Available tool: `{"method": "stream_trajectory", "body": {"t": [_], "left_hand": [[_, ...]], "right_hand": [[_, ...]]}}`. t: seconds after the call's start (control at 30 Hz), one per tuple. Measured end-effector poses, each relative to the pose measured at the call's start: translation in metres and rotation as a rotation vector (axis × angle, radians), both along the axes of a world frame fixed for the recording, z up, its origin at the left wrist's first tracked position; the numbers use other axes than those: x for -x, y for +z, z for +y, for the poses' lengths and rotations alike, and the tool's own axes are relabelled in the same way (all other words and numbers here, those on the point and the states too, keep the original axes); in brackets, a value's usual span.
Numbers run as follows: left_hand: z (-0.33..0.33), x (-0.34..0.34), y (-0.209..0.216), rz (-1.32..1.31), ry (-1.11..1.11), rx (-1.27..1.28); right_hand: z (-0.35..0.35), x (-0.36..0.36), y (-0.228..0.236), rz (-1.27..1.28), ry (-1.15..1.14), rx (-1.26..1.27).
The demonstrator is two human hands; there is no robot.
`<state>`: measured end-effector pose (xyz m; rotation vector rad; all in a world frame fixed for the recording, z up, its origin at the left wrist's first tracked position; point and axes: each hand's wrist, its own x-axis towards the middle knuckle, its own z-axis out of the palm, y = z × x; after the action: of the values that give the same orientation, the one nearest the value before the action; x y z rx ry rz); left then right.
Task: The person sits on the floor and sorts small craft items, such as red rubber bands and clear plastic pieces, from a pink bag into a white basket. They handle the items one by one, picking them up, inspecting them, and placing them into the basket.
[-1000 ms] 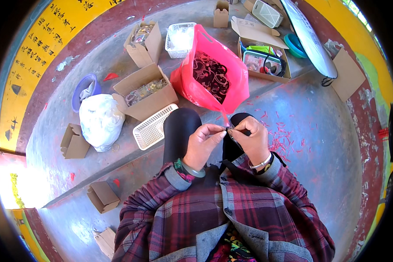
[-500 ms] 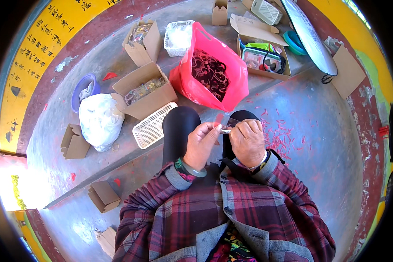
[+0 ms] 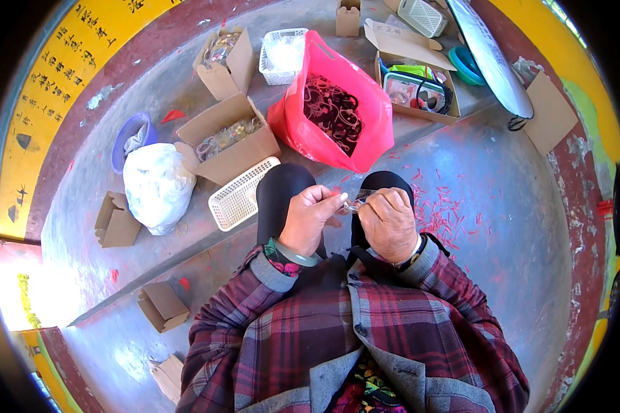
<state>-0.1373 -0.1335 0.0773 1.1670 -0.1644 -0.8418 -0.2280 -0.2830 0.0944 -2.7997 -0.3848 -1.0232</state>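
Note:
Above my knees, my two hands work close together. My left hand (image 3: 308,219) pinches thumb against forefinger, with a small red piece (image 3: 336,190) peeking out beside the fingertips. My right hand (image 3: 388,224) is curled closed on a clear plastic bag (image 3: 368,195), a thin glossy film. Between the hands is a small shiny ring-like thing (image 3: 353,204), too small to make out fully. Just beyond my knees stands a pink-red plastic bag (image 3: 373,141), its wide mouth showing many dark and pinkish bands (image 3: 334,113).
A cream basket (image 3: 220,213) lies beside my left knee. Behind it are a cardboard box (image 3: 244,155) of small packets and a stuffed white bag (image 3: 160,189). Red scraps (image 3: 439,210) litter the floor at right. An open carton (image 3: 420,115) stands far right.
The red strip that stood up above my left fingertips now shows only as a small bit. My left hand has shifted slightly left, and the shiny thing between the hands shows more.

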Motion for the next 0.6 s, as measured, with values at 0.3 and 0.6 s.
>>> {"method": "stream_trajectory", "body": {"t": [0.3,0.6], "left_hand": [[0.0,-0.001,0.006,0.081,-0.067,0.069],[-0.004,-0.005,-0.009,0.018,-0.046,0.013]], "right_hand": [[-0.003,-0.001,-0.001,0.006,-0.03,-0.042],[-0.002,0.001,0.007,0.137,0.051,-0.064]]}}
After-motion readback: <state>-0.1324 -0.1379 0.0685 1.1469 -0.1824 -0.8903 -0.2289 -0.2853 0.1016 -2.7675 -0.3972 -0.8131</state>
